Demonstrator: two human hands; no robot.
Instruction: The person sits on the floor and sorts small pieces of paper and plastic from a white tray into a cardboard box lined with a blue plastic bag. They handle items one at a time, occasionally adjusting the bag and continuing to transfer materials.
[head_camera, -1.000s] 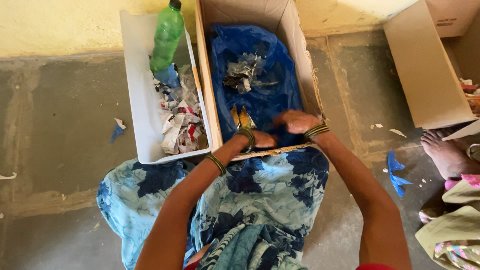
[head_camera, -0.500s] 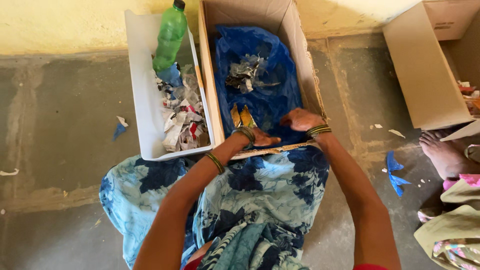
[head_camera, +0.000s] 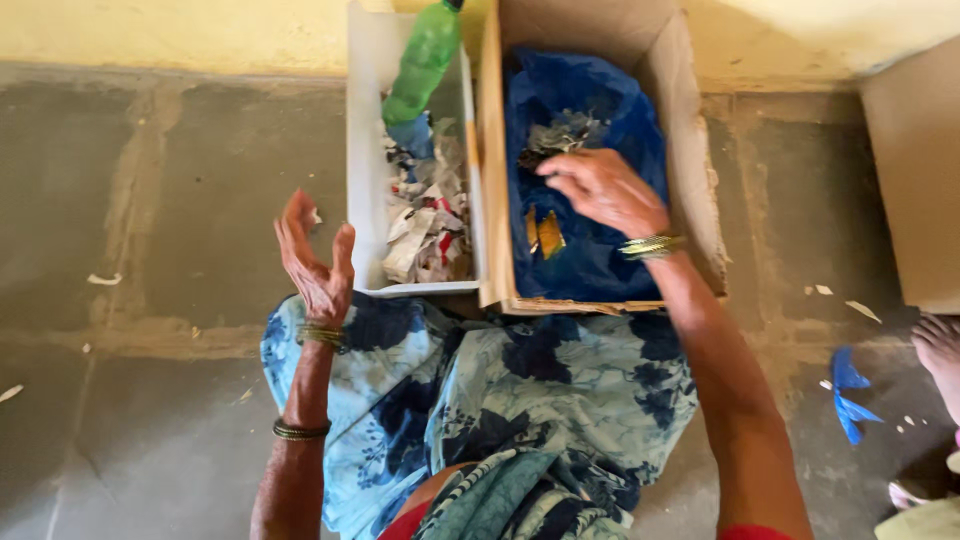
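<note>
My right hand reaches into a cardboard box lined with blue plastic; its fingers are spread over crumpled grey scraps and hold nothing that I can see. Yellow scraps lie below the hand. My left hand is raised, palm open and empty, to the left of a white bin. That bin holds torn paper and wrappers, and a green plastic bottle leans in its far end.
Blue-patterned cloth covers my lap just below the two containers. Another cardboard box stands at the right. A blue scrap and small paper bits lie on the concrete floor. Someone's bare foot shows at the right edge.
Both hands were together at the box's near edge. My left hand has lifted out to the left, open. My right hand has moved farther into the box toward the grey scraps.
</note>
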